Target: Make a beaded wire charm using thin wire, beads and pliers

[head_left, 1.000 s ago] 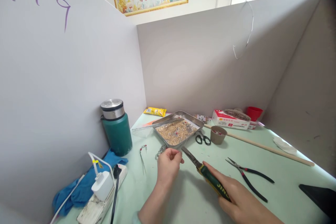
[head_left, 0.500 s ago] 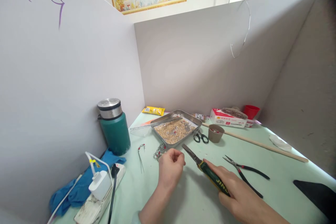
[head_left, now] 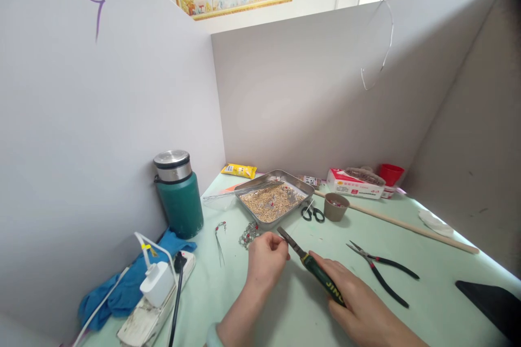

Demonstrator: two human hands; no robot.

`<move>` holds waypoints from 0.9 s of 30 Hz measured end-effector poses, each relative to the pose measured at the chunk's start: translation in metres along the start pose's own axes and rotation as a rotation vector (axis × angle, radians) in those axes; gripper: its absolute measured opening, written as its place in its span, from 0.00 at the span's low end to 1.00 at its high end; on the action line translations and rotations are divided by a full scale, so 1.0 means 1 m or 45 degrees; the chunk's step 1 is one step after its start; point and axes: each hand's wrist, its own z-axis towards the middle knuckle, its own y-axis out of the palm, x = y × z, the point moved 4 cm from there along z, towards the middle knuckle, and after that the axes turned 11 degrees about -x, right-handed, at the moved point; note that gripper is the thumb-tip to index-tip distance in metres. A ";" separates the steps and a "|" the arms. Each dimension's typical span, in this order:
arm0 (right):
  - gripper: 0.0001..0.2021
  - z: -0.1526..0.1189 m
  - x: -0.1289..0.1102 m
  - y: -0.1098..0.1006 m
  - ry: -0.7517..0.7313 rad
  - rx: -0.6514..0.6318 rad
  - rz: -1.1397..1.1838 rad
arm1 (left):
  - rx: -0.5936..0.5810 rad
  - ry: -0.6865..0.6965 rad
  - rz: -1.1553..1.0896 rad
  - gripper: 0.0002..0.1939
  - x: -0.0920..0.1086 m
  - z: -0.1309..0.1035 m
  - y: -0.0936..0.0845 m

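My right hand [head_left: 345, 293] is wrapped round the green handles of a pair of pliers [head_left: 321, 277], whose dark metal jaws point up and to the left. The jaw tips reach close to the fingertips of my left hand [head_left: 268, 255]. My left thumb and fingers are pinched together; what lies between them is too small to make out. Just beyond that hand lies a small heap of silvery chain with red beads [head_left: 249, 235]. A metal tray [head_left: 266, 223] of gold beads stands behind it. Left of the heap lies a beaded piece with wire ends [head_left: 220, 241].
Black-handled scissors [head_left: 312, 213] and a brown cup [head_left: 336, 207] stand right of the tray. Needle-nose pliers [head_left: 380, 268] lie at the right, before a long wooden stick [head_left: 407, 223]. At the left are a green flask [head_left: 179, 200], a power strip [head_left: 154, 309] and blue cloth [head_left: 109, 298].
My right hand has moved a little left with the pliers, bringing the jaws nearer to my left fingertips. The left hand stays pinched in nearly the same place.
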 end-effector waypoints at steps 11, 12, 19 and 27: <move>0.32 0.000 -0.003 -0.002 0.003 -0.001 0.094 | 0.000 0.009 0.049 0.06 0.001 0.001 -0.003; 0.31 0.000 -0.004 -0.002 0.023 0.002 0.120 | 0.007 0.016 0.060 0.06 0.002 0.000 -0.003; 0.27 0.002 -0.020 -0.004 0.105 -0.042 0.260 | 0.003 0.023 0.049 0.06 0.003 0.000 -0.002; 0.24 0.001 -0.027 -0.008 0.116 -0.021 0.235 | -0.066 0.080 0.100 0.07 0.003 0.002 -0.005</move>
